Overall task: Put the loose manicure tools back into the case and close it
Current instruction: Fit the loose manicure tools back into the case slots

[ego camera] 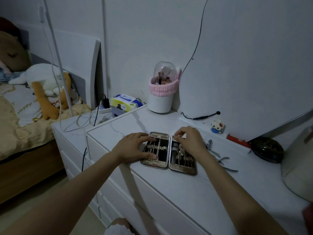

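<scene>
The manicure case [153, 164] lies open and flat on the white dresser top [194, 189], its two metal-edged halves holding several slim steel tools in black slots. My left hand [133, 147] rests on the left half, fingers spread over its left edge. My right hand [190, 139] hovers over the right half's top edge with fingertips pinched; what it pinches is too small to tell. Loose tools lie to the right of the case: a nail clipper [210, 144] and cuticle nippers [226, 162].
A white brush holder with a clear dome and pink band [160, 97] stands at the back. A small toy figure [217, 126], a red cylinder [238, 141] and a dark round object [266, 149] sit at the right. A lower cabinet with cables and a tissue pack [126, 102] is left.
</scene>
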